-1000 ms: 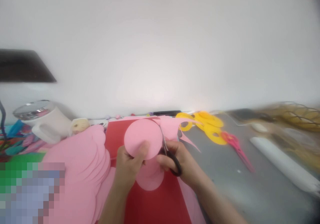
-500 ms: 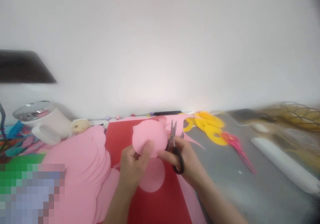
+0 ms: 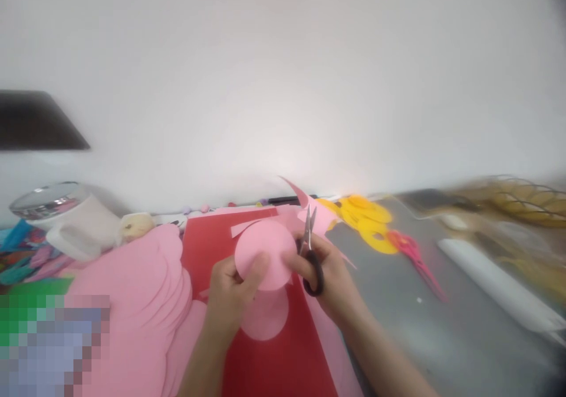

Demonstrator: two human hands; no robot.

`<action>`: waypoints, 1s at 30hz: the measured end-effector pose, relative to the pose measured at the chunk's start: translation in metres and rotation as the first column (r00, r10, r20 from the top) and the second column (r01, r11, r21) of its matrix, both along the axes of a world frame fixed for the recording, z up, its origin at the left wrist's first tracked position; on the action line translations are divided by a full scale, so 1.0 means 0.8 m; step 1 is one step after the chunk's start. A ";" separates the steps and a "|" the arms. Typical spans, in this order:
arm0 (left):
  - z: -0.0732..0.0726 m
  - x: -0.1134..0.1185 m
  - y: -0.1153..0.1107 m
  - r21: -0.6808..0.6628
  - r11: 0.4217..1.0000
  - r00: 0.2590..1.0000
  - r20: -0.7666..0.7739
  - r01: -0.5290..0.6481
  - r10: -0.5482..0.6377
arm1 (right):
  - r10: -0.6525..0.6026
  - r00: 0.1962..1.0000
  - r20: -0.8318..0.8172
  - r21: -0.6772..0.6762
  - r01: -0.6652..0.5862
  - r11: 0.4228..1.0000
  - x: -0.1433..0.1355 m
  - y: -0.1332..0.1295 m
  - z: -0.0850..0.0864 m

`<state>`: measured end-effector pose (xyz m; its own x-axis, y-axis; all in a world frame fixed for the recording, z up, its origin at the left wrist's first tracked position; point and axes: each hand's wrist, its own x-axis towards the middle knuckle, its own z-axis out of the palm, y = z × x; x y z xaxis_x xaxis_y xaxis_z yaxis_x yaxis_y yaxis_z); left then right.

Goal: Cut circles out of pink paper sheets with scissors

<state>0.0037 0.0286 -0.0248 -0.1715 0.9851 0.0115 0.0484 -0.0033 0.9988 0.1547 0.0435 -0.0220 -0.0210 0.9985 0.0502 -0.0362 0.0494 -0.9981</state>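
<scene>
My left hand [image 3: 234,294] pinches a round pink paper disc [image 3: 260,246] between thumb and fingers, above a red sheet [image 3: 274,367]. Black-handled scissors [image 3: 313,270] are in my right hand [image 3: 331,279], blades pointing up and away; its thumb also touches the disc's right edge. Pink paper scraps [image 3: 319,213] stick out behind the disc and the scissors. A second pink circle [image 3: 265,320] lies on the red sheet below the held disc.
Stacked pink cutouts [image 3: 132,285] cover the left side, beside a white mug [image 3: 79,226]. To the right lie yellow paper rings [image 3: 367,217], pink scissors [image 3: 420,261] and a white roll [image 3: 495,285]. A wire basket [image 3: 526,199] stands at the far right.
The held disc has turned, and its small corner at the upper left no longer shows. A curved pink strip now rises behind the scissors. The view has shifted slightly.
</scene>
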 end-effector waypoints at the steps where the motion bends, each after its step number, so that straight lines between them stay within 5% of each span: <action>1: 0.000 0.001 0.000 0.006 1.000 1.000 0.001 -0.001 0.001 | -0.011 1.000 -0.001 -0.005 0.011 1.000 -0.001 0.000 0.000; 6: 0.001 0.004 0.000 0.049 0.996 0.998 0.002 -0.069 0.069 | 0.123 0.992 -0.036 0.017 -0.122 0.992 -0.003 -0.004 0.004; 12: 0.006 0.007 -0.004 0.105 0.978 0.981 -0.047 -0.181 0.186 | 0.054 0.994 -0.094 0.046 -0.050 0.998 -0.001 -0.001 0.007; 20: 0.001 0.003 0.000 0.081 0.970 0.974 0.001 -0.228 0.228 | 0.276 0.961 0.023 -0.031 -0.275 0.961 0.003 0.000 0.004; 26: 0.004 0.005 0.001 0.083 0.983 0.984 -0.062 -0.164 0.170 | -0.097 0.993 -0.071 -0.023 0.096 0.995 -0.004 -0.002 0.001; 30: 0.001 0.005 0.002 0.074 0.985 0.982 -0.100 -0.154 0.161 | -0.132 0.985 -0.114 -0.020 0.130 0.991 -0.005 -0.002 -0.001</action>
